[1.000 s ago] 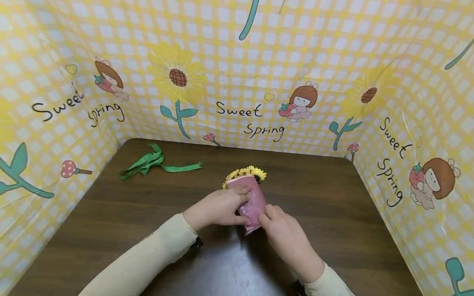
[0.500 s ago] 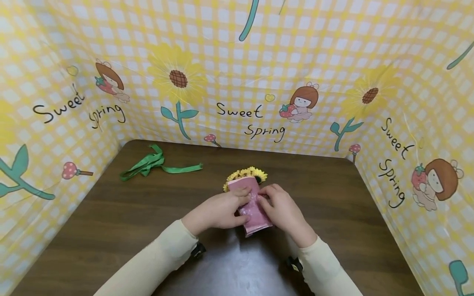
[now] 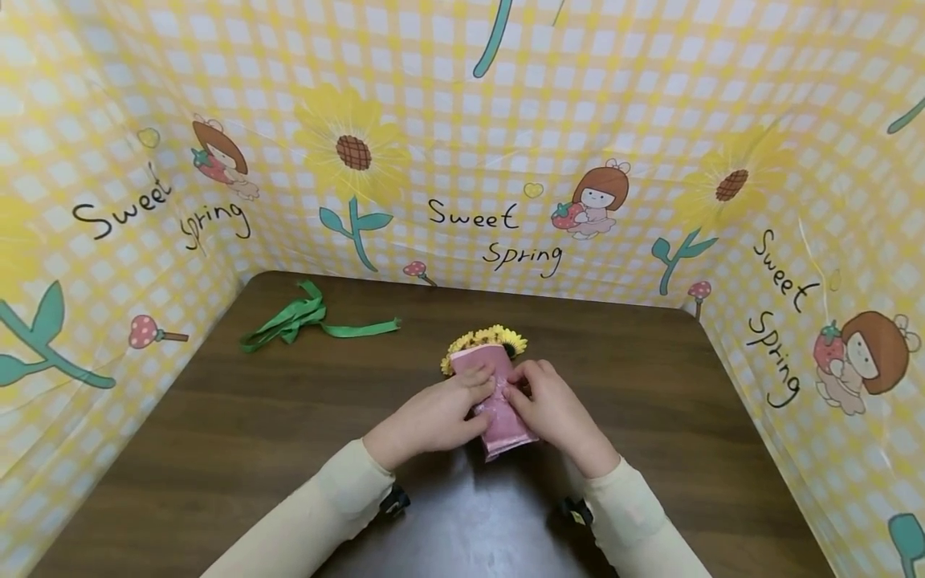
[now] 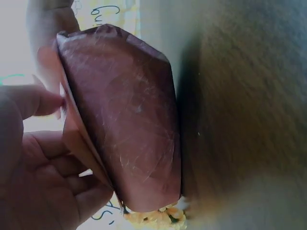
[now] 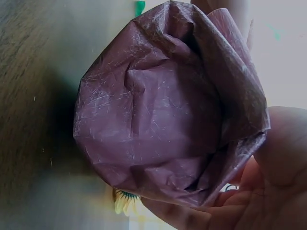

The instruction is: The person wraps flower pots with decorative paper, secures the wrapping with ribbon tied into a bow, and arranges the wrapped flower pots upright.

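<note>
Pink wrapping paper (image 3: pixel 508 436) is folded round a bunch of yellow daisy-like flowers (image 3: pixel 487 335), whose heads show past its far end. My left hand (image 3: pixel 426 419) lies across the paper from the left, fingers extended over it and thumb lower down. On the other side, my right hand (image 3: pixel 562 416) pinches the paper with thumb and index finger near the middle of its right part. In the right wrist view, the near end of the wrapping paper (image 5: pixel 158 105) is crumpled and folded inward. The flower stems are hidden inside.
A loosely bundled green ribbon (image 3: pixel 296 315) lies at the back left of the dark brown wooden table (image 3: pixel 303 409). A yellow checked cloth (image 3: pixel 470 144) with printed flowers and figures walls in the back and both sides.
My right hand has let go of the lower right corner of the paper and moved up beside the left fingers. The left hand has stayed on the wrap; the view has shifted slightly.
</note>
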Available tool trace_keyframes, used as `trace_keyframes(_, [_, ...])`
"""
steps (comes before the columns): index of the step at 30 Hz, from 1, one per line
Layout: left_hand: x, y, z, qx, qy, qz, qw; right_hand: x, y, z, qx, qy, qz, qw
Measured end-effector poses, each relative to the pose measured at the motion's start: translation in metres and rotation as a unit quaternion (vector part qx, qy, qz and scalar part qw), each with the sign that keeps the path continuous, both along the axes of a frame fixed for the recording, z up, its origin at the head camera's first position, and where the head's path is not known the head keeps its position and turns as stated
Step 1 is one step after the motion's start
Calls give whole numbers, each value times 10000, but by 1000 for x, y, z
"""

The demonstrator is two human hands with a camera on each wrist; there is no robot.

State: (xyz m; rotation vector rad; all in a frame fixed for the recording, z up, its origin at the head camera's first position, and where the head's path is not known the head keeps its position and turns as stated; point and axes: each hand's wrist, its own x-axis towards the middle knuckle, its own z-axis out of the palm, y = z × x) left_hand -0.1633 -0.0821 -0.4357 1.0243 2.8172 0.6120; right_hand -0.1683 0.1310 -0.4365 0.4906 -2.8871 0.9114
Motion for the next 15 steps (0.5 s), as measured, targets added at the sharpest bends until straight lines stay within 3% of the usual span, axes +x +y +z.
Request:
trace_keyframes(7, [-1,10,-6,370,-81,431,9984,-2,3,3,5,-235,-112,9997])
trace_keyframes(15, [8,19,-9,446,-87,595,9972,1,11,10,32,-534,33,9986])
